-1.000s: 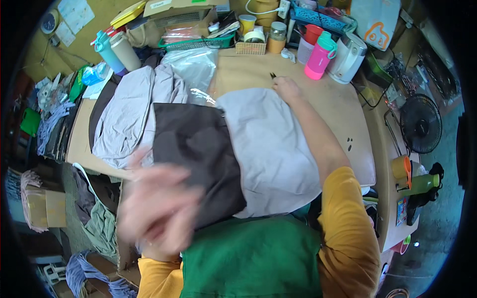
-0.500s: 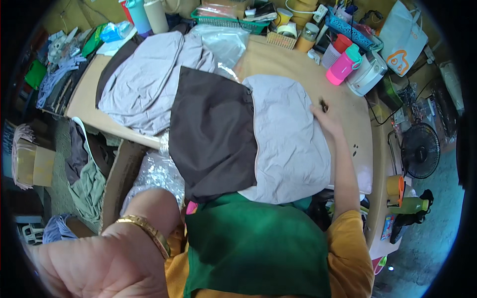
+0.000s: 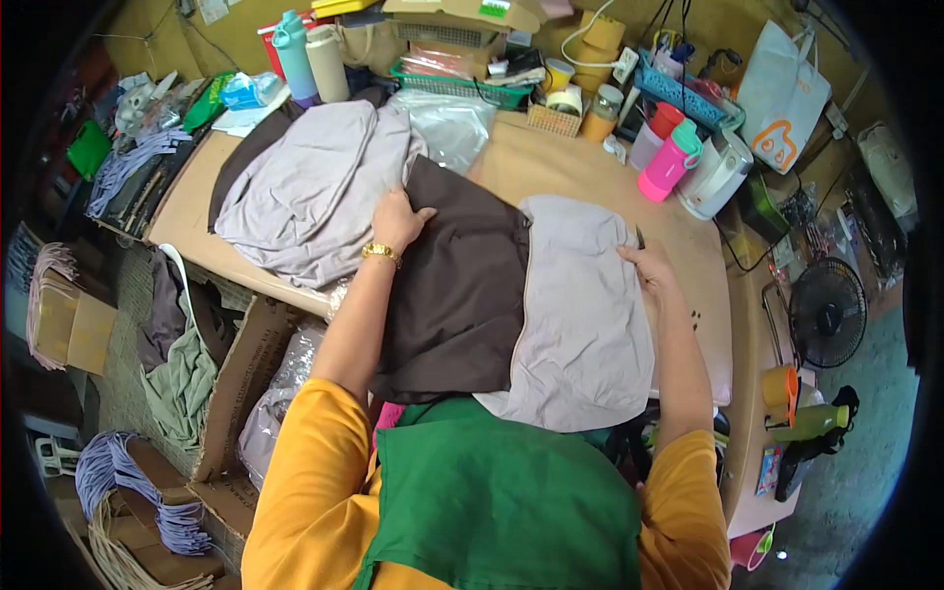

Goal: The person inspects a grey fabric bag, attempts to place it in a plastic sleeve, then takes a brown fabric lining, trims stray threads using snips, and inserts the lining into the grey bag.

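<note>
A two-coloured fabric piece lies in front of me, with a dark brown half [image 3: 457, 285] on the left and a wrinkled light grey half [image 3: 585, 324] on the right. A zipper-like seam joins the halves. My left hand [image 3: 396, 221], wearing a gold band at the wrist, grips the brown half's upper left edge between thumb and fingers. At the grey half's upper right edge, my right hand [image 3: 649, 267] is closed on the cloth. A small dark tip shows above its thumb; its kind is unclear. Beside my left hand lies a pile of similar grey and brown fabric pieces [image 3: 305, 187].
Clear plastic bags [image 3: 447, 128] lie behind the fabric. Along the back stand bottles, a green basket [image 3: 462, 90], a pink tumbler [image 3: 669, 169] and a white kettle [image 3: 716, 177]. A black fan [image 3: 828, 305] is at right. An open cardboard box [image 3: 241, 383] stands below the table's left side.
My left hand has gone from close to the camera to the brown half's edge and taken hold there. The fabric has shifted slightly right; the right hand now pinches its grey edge.
</note>
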A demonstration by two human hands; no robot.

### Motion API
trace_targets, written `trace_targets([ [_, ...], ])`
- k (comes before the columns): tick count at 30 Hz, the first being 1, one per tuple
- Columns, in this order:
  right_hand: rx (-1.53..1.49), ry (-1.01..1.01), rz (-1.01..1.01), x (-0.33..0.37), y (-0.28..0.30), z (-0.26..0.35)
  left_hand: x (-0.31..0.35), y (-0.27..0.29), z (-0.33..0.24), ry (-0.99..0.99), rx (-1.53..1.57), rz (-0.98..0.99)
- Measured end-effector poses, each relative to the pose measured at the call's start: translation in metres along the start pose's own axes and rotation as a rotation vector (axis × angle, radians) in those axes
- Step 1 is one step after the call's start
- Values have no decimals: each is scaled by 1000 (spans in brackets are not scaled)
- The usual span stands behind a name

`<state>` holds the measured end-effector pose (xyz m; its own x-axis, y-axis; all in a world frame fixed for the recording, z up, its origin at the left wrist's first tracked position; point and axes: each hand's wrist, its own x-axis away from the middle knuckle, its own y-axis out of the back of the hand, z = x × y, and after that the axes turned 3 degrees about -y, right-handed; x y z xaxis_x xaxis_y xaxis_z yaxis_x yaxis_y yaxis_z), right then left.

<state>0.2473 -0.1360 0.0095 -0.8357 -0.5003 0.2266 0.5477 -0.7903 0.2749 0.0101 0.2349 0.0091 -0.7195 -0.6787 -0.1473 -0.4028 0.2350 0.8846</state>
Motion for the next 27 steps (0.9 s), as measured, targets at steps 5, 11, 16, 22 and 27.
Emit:
trace_targets([
  [5,-123,460,-434,4,66,141,-42,89,3,-156,979,-173],
  [11,-453,708,-398,80,183,176,22,193,-73,-733,1542,-122],
  [16,-248,340,-277,123,192,29,90,113,-30,-518,1206,187],
  [22,676,129,-260,182,182,-65,147,76,19,-481,530,614],
  [27,444,219,-357,133,49,18,132,61,-37,-716,361,425],
])
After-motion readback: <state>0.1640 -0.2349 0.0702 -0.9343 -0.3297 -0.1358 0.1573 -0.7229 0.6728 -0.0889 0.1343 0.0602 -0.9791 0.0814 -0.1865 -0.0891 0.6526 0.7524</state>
